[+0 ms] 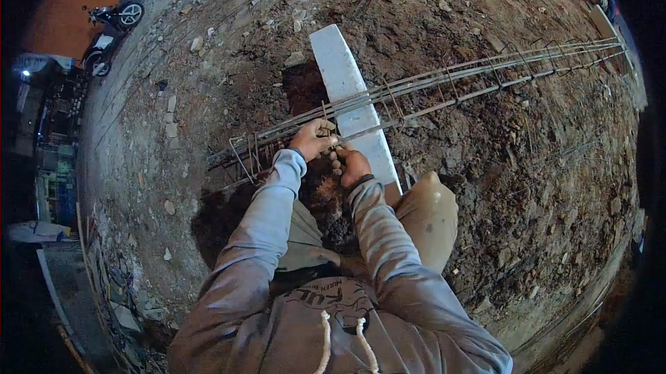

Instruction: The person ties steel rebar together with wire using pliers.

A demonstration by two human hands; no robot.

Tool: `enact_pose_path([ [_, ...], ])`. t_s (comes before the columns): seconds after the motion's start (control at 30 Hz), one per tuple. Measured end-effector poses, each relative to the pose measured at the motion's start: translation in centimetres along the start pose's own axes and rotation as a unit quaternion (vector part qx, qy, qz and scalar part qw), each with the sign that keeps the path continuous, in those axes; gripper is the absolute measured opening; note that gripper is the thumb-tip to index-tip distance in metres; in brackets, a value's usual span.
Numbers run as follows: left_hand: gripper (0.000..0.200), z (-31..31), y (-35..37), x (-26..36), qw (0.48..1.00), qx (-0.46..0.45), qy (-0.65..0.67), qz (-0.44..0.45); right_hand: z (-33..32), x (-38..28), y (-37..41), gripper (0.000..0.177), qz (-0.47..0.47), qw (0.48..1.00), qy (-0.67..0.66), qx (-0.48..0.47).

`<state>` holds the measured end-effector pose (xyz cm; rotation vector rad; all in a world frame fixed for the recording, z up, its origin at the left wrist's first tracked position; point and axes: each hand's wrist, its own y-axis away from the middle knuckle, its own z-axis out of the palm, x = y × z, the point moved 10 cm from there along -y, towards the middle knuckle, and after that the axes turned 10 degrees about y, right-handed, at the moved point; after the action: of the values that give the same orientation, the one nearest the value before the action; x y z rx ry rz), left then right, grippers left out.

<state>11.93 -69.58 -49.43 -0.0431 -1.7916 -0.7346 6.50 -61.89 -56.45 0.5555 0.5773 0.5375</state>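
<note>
The rebar cage (pixel 444 79) crosses a smooth pale slab (pixel 345 76), its ends over rough, open soil (pixel 499 166). Both hands meet at its near rod beside the slab's edge — left hand (pixel 316 140) pinching, right hand (pixel 352 166) curled, its exact grip unclear.

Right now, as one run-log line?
left hand: at rebar cage | right hand: close beside left | grip: unclear | cage: crossing over white slab | ground: stony

artificial-looking light falls on the ground (pixel 513 187) and glares off the pale board (pixel 340 69). a dark shadow (pixel 218 225) lies left of the legs. a small lamp (pixel 26 72) shines at far left. the wide lens bends the edges, with black corners; small details look soft.
</note>
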Motion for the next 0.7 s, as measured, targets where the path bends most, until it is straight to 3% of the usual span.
enact_pose_path([
  [0.23, 0.029, 0.1, 0.4, -0.3, 0.997, 0.021, -0.068, -0.022, -1.9, 1.2, -2.2, 0.027, -0.030, 0.996, 0.081, 0.033],
  [0.27, 0.026, 0.2, 0.2, -0.8, 0.999, 0.025, -0.031, -0.020, -2.6, -1.0, -1.5, 0.023, -0.169, 0.944, 0.256, 0.123],
  [0.3, 0.024, 0.2, 0.1, -1.2, 0.999, 0.029, 0.006, -0.019, -1.7, -3.0, 0.3, 0.021, -0.296, 0.834, 0.418, 0.205],
  [0.33, 0.021, 0.0, 0.0, -0.8, 0.997, 0.046, -0.054, 0.012, -0.7, -3.7, 2.2, 0.021, -0.342, 0.768, 0.473, 0.263],
  [0.37, 0.021, 0.2, 0.1, -1.2, 0.998, 0.045, -0.048, 0.011, -0.4, -4.0, 3.2, 0.021, -0.340, 0.766, 0.478, 0.264],
  [0.43, 0.022, 0.4, 0.3, -0.3, 0.997, 0.048, -0.049, 0.024, 1.0, -5.0, 4.4, 0.021, -0.281, 0.700, 0.594, 0.281],
  [0.47, 0.021, 0.5, 0.6, -0.1, 0.998, 0.042, -0.036, 0.020, 0.9, -5.0, 4.1, 0.021, -0.281, 0.698, 0.595, 0.281],
  [0.53, 0.021, 0.5, 0.4, -0.3, 0.997, 0.043, -0.052, 0.045, 1.6, -5.3, 4.1, 0.019, -0.330, 0.633, 0.638, 0.289],
  [0.57, 0.020, 0.5, 0.4, -0.3, 0.994, 0.044, -0.068, 0.069, 1.5, -5.0, 3.7, 0.019, -0.327, 0.634, 0.641, 0.284],
  [0.63, 0.020, 0.1, 1.1, -0.5, 0.991, 0.052, -0.085, 0.090, 1.7, -5.1, 3.7, 0.015, -0.330, 0.589, 0.670, 0.309],
  [0.7, 0.021, 0.4, 1.6, 0.1, 0.989, 0.018, -0.064, 0.133, 1.8, -5.2, 3.7, 0.010, -0.335, 0.590, 0.675, 0.290],
])
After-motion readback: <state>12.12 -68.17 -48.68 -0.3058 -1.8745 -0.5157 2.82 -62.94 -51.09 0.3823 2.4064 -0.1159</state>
